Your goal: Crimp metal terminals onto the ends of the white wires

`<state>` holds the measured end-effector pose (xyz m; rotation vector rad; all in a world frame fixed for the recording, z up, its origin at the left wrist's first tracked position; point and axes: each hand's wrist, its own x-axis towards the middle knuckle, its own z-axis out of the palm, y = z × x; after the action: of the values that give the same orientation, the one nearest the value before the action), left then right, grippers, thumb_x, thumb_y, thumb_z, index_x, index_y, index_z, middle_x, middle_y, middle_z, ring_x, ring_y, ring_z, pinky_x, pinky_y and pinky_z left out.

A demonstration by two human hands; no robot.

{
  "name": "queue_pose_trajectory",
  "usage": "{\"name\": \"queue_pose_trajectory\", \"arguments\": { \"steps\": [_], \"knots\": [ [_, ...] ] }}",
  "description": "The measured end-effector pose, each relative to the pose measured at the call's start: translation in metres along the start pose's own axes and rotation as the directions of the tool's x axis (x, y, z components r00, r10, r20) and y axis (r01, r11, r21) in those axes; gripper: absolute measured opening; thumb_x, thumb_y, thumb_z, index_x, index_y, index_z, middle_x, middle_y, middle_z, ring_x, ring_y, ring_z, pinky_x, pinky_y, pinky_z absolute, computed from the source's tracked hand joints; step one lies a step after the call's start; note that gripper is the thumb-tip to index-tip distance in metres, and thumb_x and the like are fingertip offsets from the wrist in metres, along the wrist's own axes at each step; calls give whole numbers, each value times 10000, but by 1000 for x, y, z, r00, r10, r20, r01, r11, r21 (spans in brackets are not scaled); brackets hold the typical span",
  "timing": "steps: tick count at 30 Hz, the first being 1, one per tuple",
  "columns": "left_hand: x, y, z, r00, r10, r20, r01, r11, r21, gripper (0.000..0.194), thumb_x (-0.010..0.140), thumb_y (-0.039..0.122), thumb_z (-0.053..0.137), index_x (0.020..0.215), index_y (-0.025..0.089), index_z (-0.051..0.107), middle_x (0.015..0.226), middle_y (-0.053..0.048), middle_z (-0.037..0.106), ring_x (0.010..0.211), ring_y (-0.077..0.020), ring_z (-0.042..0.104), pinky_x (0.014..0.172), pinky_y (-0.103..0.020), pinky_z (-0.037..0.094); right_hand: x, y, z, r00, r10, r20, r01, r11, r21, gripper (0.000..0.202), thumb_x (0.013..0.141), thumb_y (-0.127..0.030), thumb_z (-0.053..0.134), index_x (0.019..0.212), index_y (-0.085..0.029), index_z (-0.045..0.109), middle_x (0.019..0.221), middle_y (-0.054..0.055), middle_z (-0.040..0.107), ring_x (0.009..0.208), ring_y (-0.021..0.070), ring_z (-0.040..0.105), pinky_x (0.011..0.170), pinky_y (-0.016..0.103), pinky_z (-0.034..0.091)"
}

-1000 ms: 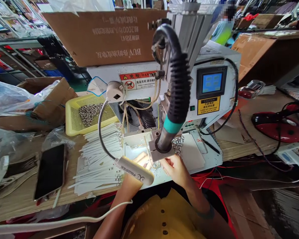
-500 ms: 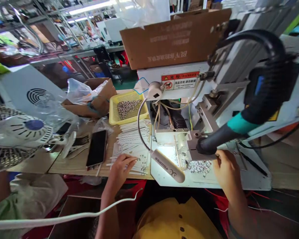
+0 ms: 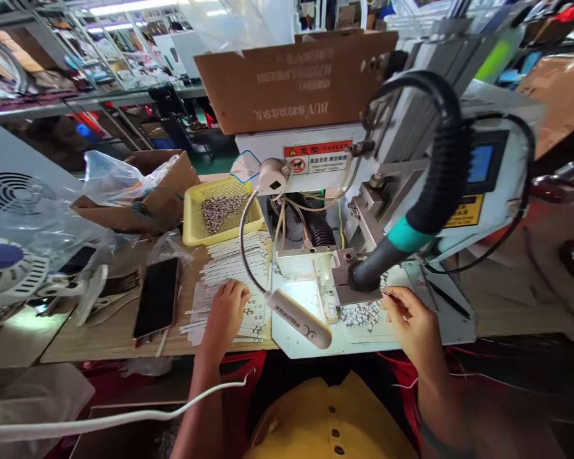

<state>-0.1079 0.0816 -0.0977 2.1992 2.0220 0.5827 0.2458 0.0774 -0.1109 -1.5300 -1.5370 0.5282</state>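
Note:
My left hand [image 3: 227,312] is over the white strips [image 3: 232,255] on the wooden table, back of the hand up and fingers curled down. Whatever its fingertips grip is hidden. Several strips by it carry small metal pieces at their ends. My right hand [image 3: 414,325] is at the right of the machine's metal head block [image 3: 356,280], thumb and forefinger pinched together. I cannot make out what is in that pinch. Left of these fingers, a pile of small silvery-white pieces [image 3: 361,314] lies on the machine's white base plate [image 3: 296,341].
A lamp [image 3: 300,319] on a bent neck hangs between my hands. Behind the strips stands a yellow basket [image 3: 189,220] with many small metal parts. A phone [image 3: 157,298], a fan [image 3: 9,268] and a cardboard box [image 3: 167,204] are leftward. A thick black hose [image 3: 442,159] arches above the machine.
The view has swung right, so the scene sits further left. My left hand has turned and its fingers curl down over the strips. The right hand's pinched fingertips now show beside the head block.

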Motion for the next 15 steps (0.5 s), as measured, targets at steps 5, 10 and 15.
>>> {"name": "queue_pose_trajectory", "arguments": {
  "steps": [5,10,15],
  "knots": [
    [-2,-2,-7,992,23,-128,-40,991,-128,209,879,206,364,902,187,571,842,-64,652,797,-193,618,711,-296,497,-3,-15,-4,960,166,225,-228,931,286,237,872,-417,536,796,-192,523,589,5,583,471,115,512,394,214,403],
    [1,31,-10,988,110,-110,-134,961,-242,267,858,215,408,887,187,672,998,-83,662,903,-192,628,791,-290,501,-4,-31,4,871,129,474,-346,846,406,256,887,-439,496,893,-185,530,678,11,627,441,87,487,371,197,362],
    [6,84,9,969,161,190,-54,880,-472,289,853,239,413,779,208,691,663,-27,650,669,-176,615,642,-268,524,-5,-48,27,823,87,562,-394,799,454,267,896,-413,478,780,-179,530,654,-2,608,373,55,427,354,201,303]
  ]
}}
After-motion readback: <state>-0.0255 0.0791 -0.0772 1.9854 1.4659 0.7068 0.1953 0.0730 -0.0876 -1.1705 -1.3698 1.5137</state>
